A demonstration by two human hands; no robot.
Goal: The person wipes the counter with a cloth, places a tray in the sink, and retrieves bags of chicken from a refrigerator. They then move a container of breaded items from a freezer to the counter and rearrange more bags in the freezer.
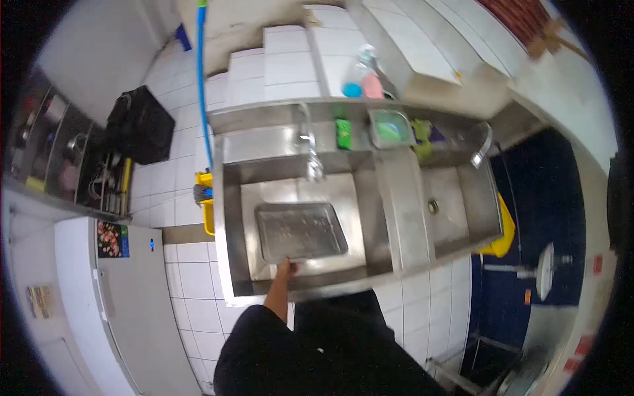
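Observation:
My left hand (pixel 285 269) reaches over the front of the steel sink (pixel 370 261) into its left basin. Its fingers are closed on the near edge of a rectangular metal tray (pixel 300 231), whose surface looks wet. The tray lies low in the basin, below a chrome faucet (pixel 312 158). My right hand is out of view.
Along the sink's back ledge are a green packet (pixel 343 134), a container with green contents (pixel 391 129) and a yellow-green cloth (pixel 421 135). A second faucet (pixel 482 146) serves the right basin. A white fridge (pixel 132 297) stands left, a blue hose (pixel 201 86) nearby.

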